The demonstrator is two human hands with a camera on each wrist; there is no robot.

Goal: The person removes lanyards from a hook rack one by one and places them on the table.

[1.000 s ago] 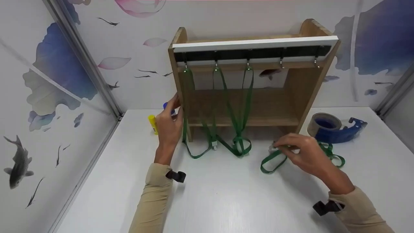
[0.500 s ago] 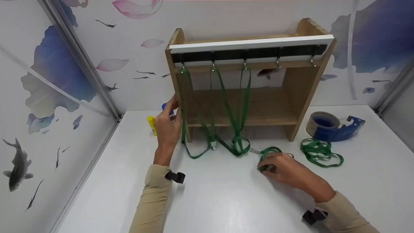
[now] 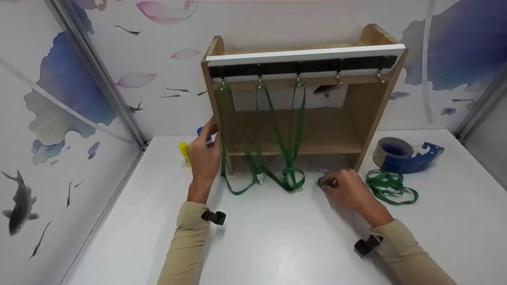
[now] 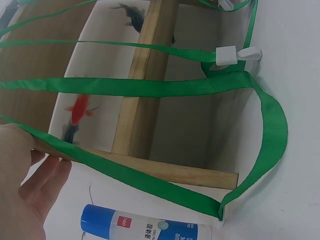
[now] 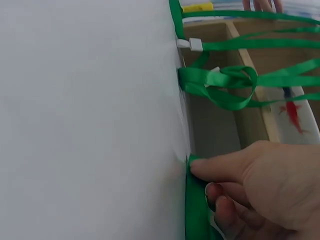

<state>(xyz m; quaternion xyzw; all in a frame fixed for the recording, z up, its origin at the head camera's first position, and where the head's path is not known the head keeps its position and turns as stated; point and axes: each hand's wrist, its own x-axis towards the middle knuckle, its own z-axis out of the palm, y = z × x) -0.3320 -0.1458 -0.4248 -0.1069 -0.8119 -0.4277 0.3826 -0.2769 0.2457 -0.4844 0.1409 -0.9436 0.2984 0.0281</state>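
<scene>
- A green strap (image 3: 320, 182) is low at the worktop (image 3: 257, 245), in front of the rack's right half; how much is bunched in the palm is hidden
- The right hand (image 3: 345, 189) pinches it, thumb pressed on the band; a flat, firm pinch should probably keep it from twisting or slipping
- Worth keeping this strap apart from the knotted loops to its left, as they could easily snag
- The left hand (image 3: 205, 152) touches the outer left side of the wooden rack (image 3: 324, 122), fingers fairly straight; light, even pressure there would seem enough to steady it
- Three hanging straps (image 3: 299, 118) dangle from the three left hooks, lower loops down by the worktop; the two right hooks (image 3: 338, 77) are bare
- A coiled green strap (image 3: 390, 186) lies beside the right hand, so the wrist had better stay clear
- Further out, a blue tape dispenser (image 3: 420, 161) sits right of the rack; a yellow tube (image 3: 184, 153) and a blue-capped glue bottle (image 4: 150, 225) stand or lie near the left hand
</scene>
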